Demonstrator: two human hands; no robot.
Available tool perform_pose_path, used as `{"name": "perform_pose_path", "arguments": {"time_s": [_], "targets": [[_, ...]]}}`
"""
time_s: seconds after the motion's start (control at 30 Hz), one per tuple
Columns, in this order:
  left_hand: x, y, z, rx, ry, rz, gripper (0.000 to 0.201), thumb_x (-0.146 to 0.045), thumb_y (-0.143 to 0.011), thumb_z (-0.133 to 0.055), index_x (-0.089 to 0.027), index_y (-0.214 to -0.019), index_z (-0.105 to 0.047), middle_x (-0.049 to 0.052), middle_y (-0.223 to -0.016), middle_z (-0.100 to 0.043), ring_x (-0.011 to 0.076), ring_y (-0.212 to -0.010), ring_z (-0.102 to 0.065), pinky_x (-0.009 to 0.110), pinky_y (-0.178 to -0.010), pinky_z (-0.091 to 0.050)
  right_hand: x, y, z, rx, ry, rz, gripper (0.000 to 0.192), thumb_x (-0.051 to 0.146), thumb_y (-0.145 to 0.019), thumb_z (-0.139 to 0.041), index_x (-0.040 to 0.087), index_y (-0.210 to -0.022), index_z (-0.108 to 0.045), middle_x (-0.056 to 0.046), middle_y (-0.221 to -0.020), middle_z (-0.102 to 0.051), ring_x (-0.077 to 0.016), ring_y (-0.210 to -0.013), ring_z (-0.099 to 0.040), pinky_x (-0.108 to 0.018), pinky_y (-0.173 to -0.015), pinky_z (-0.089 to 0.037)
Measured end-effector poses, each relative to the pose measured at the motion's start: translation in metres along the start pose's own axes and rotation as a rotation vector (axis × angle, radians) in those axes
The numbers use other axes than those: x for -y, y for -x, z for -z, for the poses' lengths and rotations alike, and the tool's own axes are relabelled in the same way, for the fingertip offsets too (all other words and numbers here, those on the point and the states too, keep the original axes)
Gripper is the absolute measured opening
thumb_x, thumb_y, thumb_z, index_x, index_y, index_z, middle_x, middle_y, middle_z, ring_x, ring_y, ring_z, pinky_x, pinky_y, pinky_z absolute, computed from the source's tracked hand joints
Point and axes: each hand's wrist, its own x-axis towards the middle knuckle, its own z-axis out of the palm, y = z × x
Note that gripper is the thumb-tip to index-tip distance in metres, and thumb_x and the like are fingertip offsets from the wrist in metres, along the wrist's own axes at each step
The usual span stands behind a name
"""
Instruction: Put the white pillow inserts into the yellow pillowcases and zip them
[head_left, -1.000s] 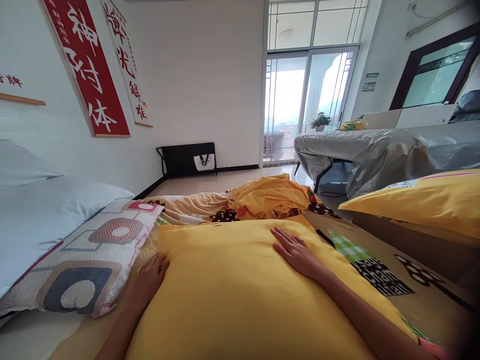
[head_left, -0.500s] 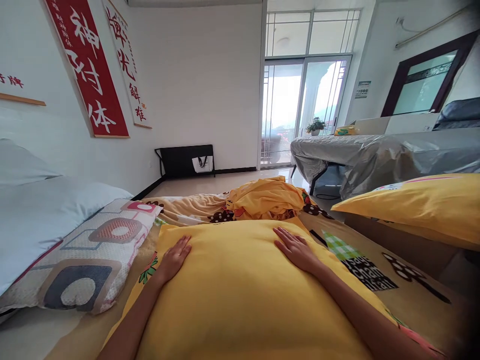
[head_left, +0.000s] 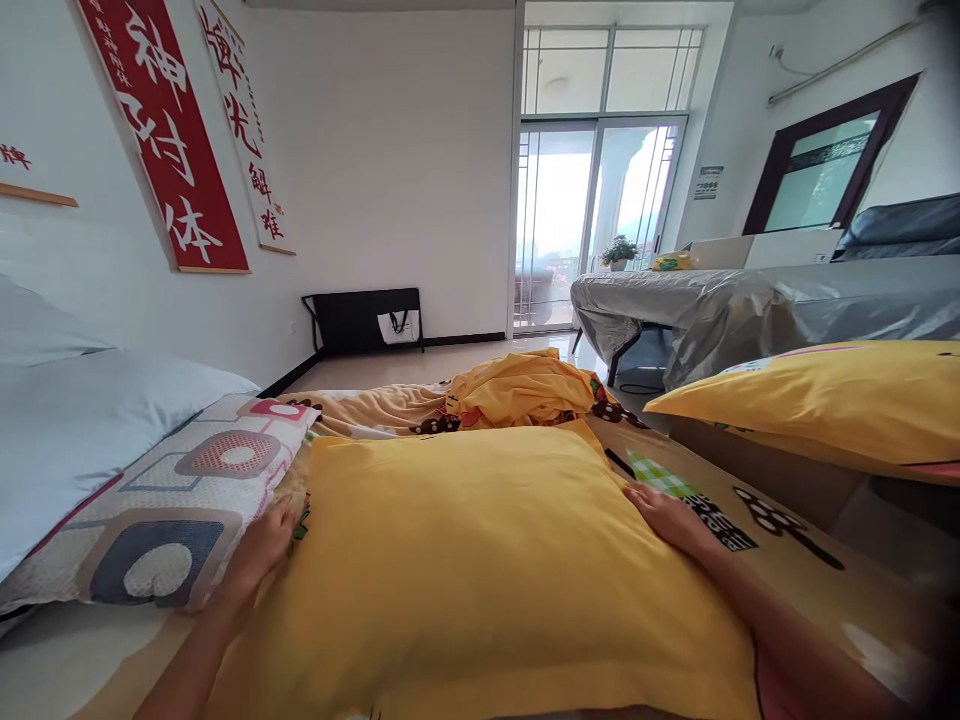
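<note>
- The yellow pillow [head_left: 465,560] lies on the patterned bedding [head_left: 814,500], between the two hands.
- The left hand [head_left: 266,540] is at its left edge, fingers bent; whether they pinch the fabric I cannot tell.
- The right hand [head_left: 664,515] lies along its right edge, fingers close together, tips at the side; any grip is hidden.
- Beyond the pillow's far edge sits crumpled yellow cloth [head_left: 521,388].
</note>
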Motion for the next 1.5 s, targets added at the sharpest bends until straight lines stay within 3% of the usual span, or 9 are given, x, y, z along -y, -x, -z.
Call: {"name": "perform_pose_path", "arguments": {"time_s": [0.13,0.27,0.37,0.47,0.63,0.8,0.93,1.1,1.5], "targets": [[-0.039,-0.020,-0.012,0.085,0.083,-0.073,0.059,-0.043,-0.086,-0.029,-0.013,-0.131,-0.052,0.009,-0.140,-0.052,0.0218,-0.131,-0.046,0.032,-0.108,-0.036,0.037,0.013,0.022,-0.178,-0.035,0.187,0.067,0.056,-0.091,-0.022,0.017,-0.140,-0.045,-0.012,-0.144,-0.046,-0.0294,-0.133,-0.042,-0.048,-0.109,-0.034],[-0.065,-0.017,-0.038,0.144,0.115,-0.070,0.061,-0.045,-0.088,-0.025,-0.011,-0.132,-0.050,0.012,-0.142,-0.050,0.0241,-0.131,-0.046,0.039,-0.112,-0.031,0.073,0.026,0.011,-0.008,-0.088,0.420,0.065,0.059,-0.092,-0.022,0.026,-0.146,-0.035,-0.001,-0.151,-0.036,-0.0220,-0.139,-0.033,-0.043,-0.114,-0.029],[-0.059,-0.006,-0.043,0.146,0.107,-0.041,0.057,-0.040,-0.088,-0.023,-0.011,-0.126,-0.053,0.014,-0.140,-0.051,0.0272,-0.133,-0.043,0.047,-0.114,-0.026,0.069,0.030,-0.009,0.017,-0.080,0.386,0.066,0.060,-0.093,-0.020,0.025,-0.148,-0.031,-0.001,-0.153,-0.031,-0.0221,-0.141,-0.028,-0.046,-0.114,-0.028],[-0.048,0.000,-0.037,0.170,0.115,-0.053,0.051,-0.039,-0.087,-0.024,-0.015,-0.117,-0.057,0.010,-0.133,-0.058,0.0234,-0.130,-0.047,0.042,-0.113,-0.030,0.056,0.030,-0.021,-0.040,-0.079,0.347,0.066,0.060,-0.093,-0.019,0.026,-0.148,-0.031,-0.002,-0.153,-0.032,-0.0225,-0.141,-0.029,-0.045,-0.114,-0.029],[-0.048,-0.001,-0.033,0.205,0.128,-0.014,0.055,-0.046,-0.086,-0.021,-0.015,-0.109,-0.060,0.012,-0.127,-0.062,0.0263,-0.124,-0.053,0.042,-0.108,-0.036,0.050,0.030,-0.024,-0.075,-0.086,0.349,0.063,0.059,-0.094,-0.020,0.028,-0.148,-0.032,-0.001,-0.152,-0.034,-0.0229,-0.140,-0.031,-0.045,-0.113,-0.030],[-0.049,-0.005,-0.035,0.192,0.160,0.024,0.056,-0.049,-0.085,-0.025,-0.014,-0.116,-0.056,0.014,-0.134,-0.057,0.0274,-0.128,-0.049,0.042,-0.107,-0.037,0.053,0.030,-0.023,-0.067,-0.091,0.338,0.064,0.060,-0.093,-0.020,0.028,-0.148,-0.031,-0.001,-0.152,-0.034,-0.0233,-0.140,-0.031,-0.045,-0.113,-0.030],[-0.049,-0.005,-0.033,0.175,0.187,0.040,0.041,-0.049,-0.086,-0.028,-0.021,-0.094,-0.057,0.009,-0.109,-0.069,0.0252,-0.106,-0.063,0.038,-0.090,-0.048,0.053,0.030,-0.022,-0.042,-0.105,0.335,0.067,0.061,-0.093,-0.019,0.026,-0.148,-0.031,-0.002,-0.153,-0.031,-0.0227,-0.141,-0.028,-0.045,-0.115,-0.026],[-0.051,-0.005,-0.033,0.139,0.200,0.084,0.031,-0.052,-0.084,-0.035,-0.024,-0.079,-0.045,0.005,-0.084,-0.068,0.0236,-0.085,-0.067,0.033,-0.073,-0.049,0.053,0.030,-0.021,-0.022,-0.124,0.321,0.068,0.062,-0.092,-0.019,0.025,-0.149,-0.030,-0.002,-0.154,-0.029,-0.0220,-0.142,-0.026,-0.045,-0.115,-0.025],[-0.047,-0.008,-0.039,0.142,0.290,0.003,0.033,-0.042,-0.078,-0.041,-0.019,-0.088,-0.063,0.013,-0.111,-0.068,0.0281,-0.119,-0.054,0.041,-0.104,-0.038,0.055,0.032,-0.021,-0.063,-0.111,0.339,0.064,0.059,-0.093,-0.023,0.026,-0.147,-0.033,-0.003,-0.152,-0.034,-0.0232,-0.139,-0.032,-0.046,-0.113,-0.031]]}}
